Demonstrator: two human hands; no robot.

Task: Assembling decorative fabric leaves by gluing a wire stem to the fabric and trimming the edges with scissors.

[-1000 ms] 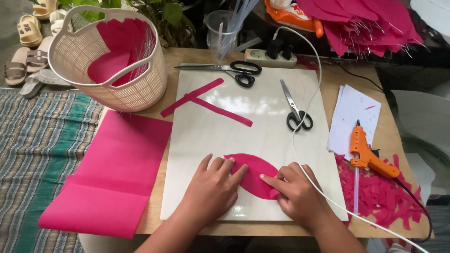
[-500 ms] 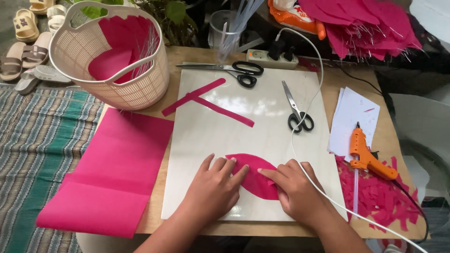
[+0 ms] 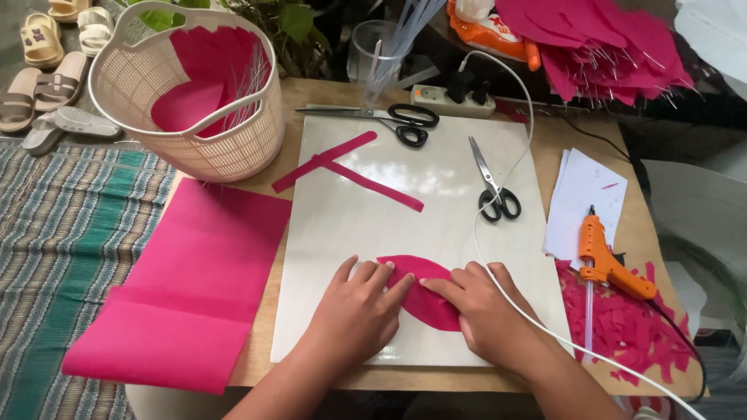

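covering a wooden table (image 3: pixel 599 140): white board (image 3: pixel 436 194).

basket (image 3: pixel 191 101) far left on table (image 3: pixel 327 381) | scissors (image 3: pixel 492 183) behind hands | glue gun (image 3: pixel 607 260) right of board (image 3: pixel 405 202)

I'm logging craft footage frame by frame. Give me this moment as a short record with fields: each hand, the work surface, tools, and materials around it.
left hand: left hand flat on the oval pink paper piece
right hand: right hand pressing the same piece, fingers spread
surface: glossy white board on the wooden table
tools: two black-handled scissors, orange glue gun
materials: two crossed pink paper strips, large pink paper sheet, beige plastic basket holding pink pieces, pink scraps
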